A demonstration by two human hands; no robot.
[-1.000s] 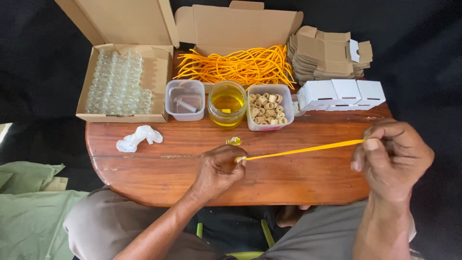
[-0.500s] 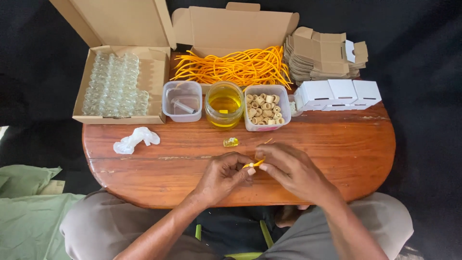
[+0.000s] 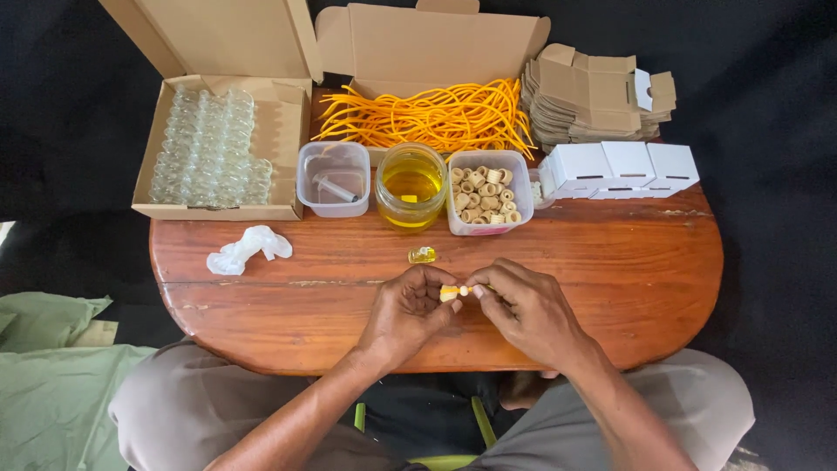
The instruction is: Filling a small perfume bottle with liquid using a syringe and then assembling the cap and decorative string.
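Your left hand (image 3: pixel 410 310) has its grip pinched shut on a small cork (image 3: pixel 449 293), held just above the counter (image 3: pixel 610 270). Your right hand (image 3: pixel 527 305) meets it, fingertips closed on the orange string (image 3: pixel 466 290) at the cork's end. A small yellow bottle (image 3: pixel 422 255) lies just beyond.

Two open brown cartons (image 3: pixel 288 131) at back; white boxes (image 3: pixel 619 167) right.
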